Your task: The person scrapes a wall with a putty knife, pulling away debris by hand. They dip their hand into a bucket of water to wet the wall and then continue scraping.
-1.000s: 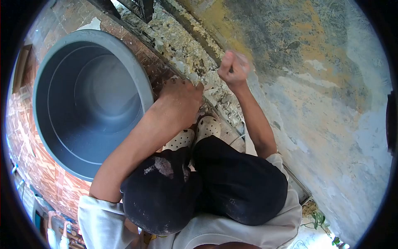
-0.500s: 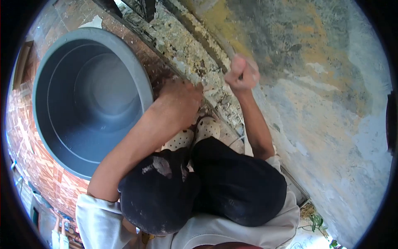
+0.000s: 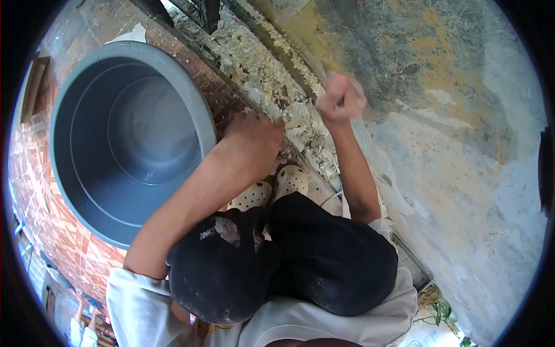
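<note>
My right hand (image 3: pixel 341 99) is closed in a fist around a thin, blurred tool (image 3: pixel 321 68) that points up along the stained, peeling wall (image 3: pixel 451 115). My left hand (image 3: pixel 254 139) lies back-up on the rubble (image 3: pixel 260 75) at the foot of the wall, fingers bent down into the pieces; what is under them is hidden. I am squatting, with my dark-trousered knees (image 3: pixel 277 260) and white perforated shoes (image 3: pixel 272 188) below both hands.
A large empty grey plastic tub (image 3: pixel 127 133) stands to the left on the reddish tiled floor (image 3: pixel 46 202), close against my left forearm. A dark metal piece (image 3: pixel 202 11) lies at the top. A small green plant (image 3: pixel 442 312) grows at the lower right.
My right hand, with the tool, moved slightly right and down along the wall, then rose a little. My left hand stayed on the rubble.
</note>
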The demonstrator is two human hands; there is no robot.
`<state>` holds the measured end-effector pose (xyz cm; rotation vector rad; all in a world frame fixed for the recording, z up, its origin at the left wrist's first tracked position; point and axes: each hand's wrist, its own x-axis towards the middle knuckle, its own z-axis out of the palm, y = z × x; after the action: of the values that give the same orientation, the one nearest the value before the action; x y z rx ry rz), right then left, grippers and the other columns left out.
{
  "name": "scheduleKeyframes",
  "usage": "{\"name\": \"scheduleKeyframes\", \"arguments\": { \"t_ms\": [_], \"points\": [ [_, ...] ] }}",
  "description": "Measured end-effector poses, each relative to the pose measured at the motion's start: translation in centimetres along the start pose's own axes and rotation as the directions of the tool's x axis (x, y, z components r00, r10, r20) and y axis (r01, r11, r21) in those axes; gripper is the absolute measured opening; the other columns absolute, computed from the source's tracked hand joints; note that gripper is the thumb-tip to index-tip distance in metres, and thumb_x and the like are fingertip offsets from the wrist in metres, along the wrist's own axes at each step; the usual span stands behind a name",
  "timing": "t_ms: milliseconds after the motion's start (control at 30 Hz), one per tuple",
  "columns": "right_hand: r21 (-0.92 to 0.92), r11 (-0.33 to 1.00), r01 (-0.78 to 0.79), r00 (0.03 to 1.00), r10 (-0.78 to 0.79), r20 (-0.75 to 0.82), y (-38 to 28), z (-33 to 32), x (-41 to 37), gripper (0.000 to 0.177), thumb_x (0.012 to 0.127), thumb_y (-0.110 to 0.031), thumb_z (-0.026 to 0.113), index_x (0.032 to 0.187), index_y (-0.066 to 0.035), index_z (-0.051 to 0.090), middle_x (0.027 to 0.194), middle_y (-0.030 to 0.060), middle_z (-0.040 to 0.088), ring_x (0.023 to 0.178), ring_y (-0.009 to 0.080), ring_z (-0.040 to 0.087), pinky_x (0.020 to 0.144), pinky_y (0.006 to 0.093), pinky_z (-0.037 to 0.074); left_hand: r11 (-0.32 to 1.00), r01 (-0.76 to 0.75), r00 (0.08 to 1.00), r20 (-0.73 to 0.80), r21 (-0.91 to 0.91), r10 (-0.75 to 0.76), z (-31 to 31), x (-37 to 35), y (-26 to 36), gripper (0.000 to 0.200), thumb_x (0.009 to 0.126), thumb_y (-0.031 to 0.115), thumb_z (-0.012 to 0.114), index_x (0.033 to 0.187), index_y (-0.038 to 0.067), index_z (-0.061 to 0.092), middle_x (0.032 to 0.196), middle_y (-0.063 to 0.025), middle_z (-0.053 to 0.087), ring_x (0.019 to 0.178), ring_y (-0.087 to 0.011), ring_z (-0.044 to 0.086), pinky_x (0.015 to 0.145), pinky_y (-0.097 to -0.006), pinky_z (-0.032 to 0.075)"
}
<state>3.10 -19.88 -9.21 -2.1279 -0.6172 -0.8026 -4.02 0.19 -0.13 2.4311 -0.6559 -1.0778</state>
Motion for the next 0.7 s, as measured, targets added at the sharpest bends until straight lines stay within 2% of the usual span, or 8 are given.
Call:
{"name": "scheduleKeyframes", "arguments": {
  "t_ms": [100, 133, 233, 267, 400, 500, 600, 700],
  "points": [
    [-0.024, 0.989, 0.149, 0.988, -0.15, -0.044, -0.1, 1.2, 1.1, 0.031, 0.087, -0.004, 0.049, 0.055, 0.0, 0.049, 0.05, 0.007, 0.049, 0.042, 0.0182, 0.048, 0.046, 0.0286, 0.044, 1.0, -0.004, 1.0, -0.028, 0.029, 0.004, -0.4, 0.4, -0.3, 0.045, 0.093, 0.024, 0.053, 0.13, 0.0, 0.049, 0.114, -0.0266, 0.058, 0.111, -0.0406, 0.055, 0.099, -0.048, 0.042],
    [0.138, 0.983, 0.121, 0.99, -0.109, -0.095, 0.2, 0.9, 0.7, 0.029, 0.086, -0.004, 0.05, 0.058, 0.002, 0.05, 0.052, 0.0086, 0.05, 0.043, 0.0192, 0.049, 0.046, 0.029, 0.044, 0.999, 0.001, 0.999, -0.034, 0.038, 0.0, -0.3, 0.4, -0.4, 0.045, 0.093, 0.024, 0.053, 0.13, 0.0, 0.049, 0.114, -0.0266, 0.058, 0.111, -0.0405, 0.055, 0.099, -0.0485, 0.041],
    [0.066, 0.998, -0.007, 0.996, 0.002, 0.084, 0.8, 1.3, 0.9, 0.028, 0.086, -0.004, 0.051, 0.059, 0.003, 0.05, 0.053, 0.0087, 0.05, 0.044, 0.0191, 0.049, 0.047, 0.0286, 0.043, 0.998, -0.006, 1.0, -0.02, 0.069, 0.007, 0.2, 0.5, 0.0, 0.044, 0.093, 0.023, 0.052, 0.13, 0.0, 0.05, 0.112, -0.0256, 0.059, 0.111, -0.0398, 0.055, 0.098, -0.0487, 0.042],
    [0.031, 0.993, 0.113, 0.993, -0.112, -0.021, 0.4, 1.3, 1.0, 0.03, 0.089, -0.005, 0.049, 0.059, 0.002, 0.049, 0.051, 0.0074, 0.048, 0.044, 0.0178, 0.048, 0.045, 0.0283, 0.04, 0.997, 0.003, 1.0, -0.016, 0.079, -0.001, 0.3, 0.5, -0.1, 0.044, 0.093, 0.023, 0.052, 0.13, 0.0, 0.05, 0.111, -0.0251, 0.06, 0.11, -0.0395, 0.055, 0.097, -0.0485, 0.042],
    [0.008, 0.999, -0.033, 0.999, 0.033, 0.002, 0.8, 1.7, 0.9, 0.035, 0.093, -0.007, 0.048, 0.058, 0.001, 0.048, 0.051, 0.0056, 0.047, 0.044, 0.0152, 0.045, 0.044, 0.0289, 0.038, 0.996, -0.034, 0.999, -0.016, 0.082, 0.036, -0.2, 0.3, -0.1, 0.045, 0.092, 0.022, 0.053, 0.131, -0.001, 0.049, 0.109, -0.023, 0.061, 0.109, -0.0385, 0.056, 0.095, -0.0467, 0.044],
    [0.067, 0.998, 0.006, 0.999, -0.002, -0.054, 0.3, 0.8, 0.3, 0.036, 0.093, -0.006, 0.047, 0.057, -0.001, 0.048, 0.05, 0.0046, 0.045, 0.043, 0.0145, 0.043, 0.043, 0.0286, 0.037, 0.994, -0.024, 1.0, -0.011, 0.105, 0.025, 0.5, 0.2, -0.1, 0.046, 0.091, 0.021, 0.053, 0.131, -0.001, 0.049, 0.108, -0.0223, 0.062, 0.108, -0.0376, 0.057, 0.094, -0.0467, 0.044],
    [-0.03, 0.998, 0.06, 0.998, -0.058, 0.038, 1.1, 2.1, 0.1, 0.037, 0.093, -0.004, 0.044, 0.057, -0.001, 0.048, 0.049, 0.0037, 0.043, 0.042, 0.0137, 0.041, 0.042, 0.0283, 0.035, 0.994, -0.036, 0.999, -0.014, 0.102, 0.038, -0.5, 0.2, -0.1, 0.046, 0.09, 0.02, 0.054, 0.13, -0.002, 0.05, 0.107, -0.0222, 0.063, 0.107, -0.0371, 0.058, 0.093, -0.0469, 0.045],
    [-0.039, 0.998, 0.041, 0.999, -0.042, -0.023, 0.3, 1.0, 0.6, 0.036, 0.093, -0.004, 0.045, 0.057, -0.002, 0.048, 0.048, 0.0041, 0.043, 0.041, 0.0134, 0.041, 0.042, 0.028, 0.035, 0.995, -0.052, 0.998, 0.027, 0.088, 0.05, 0.2, 0.0, 0.1, 0.046, 0.09, 0.02, 0.054, 0.13, -0.001, 0.05, 0.105, -0.0217, 0.063, 0.106, -0.0363, 0.059, 0.092, -0.0458, 0.045]
  ]
}}
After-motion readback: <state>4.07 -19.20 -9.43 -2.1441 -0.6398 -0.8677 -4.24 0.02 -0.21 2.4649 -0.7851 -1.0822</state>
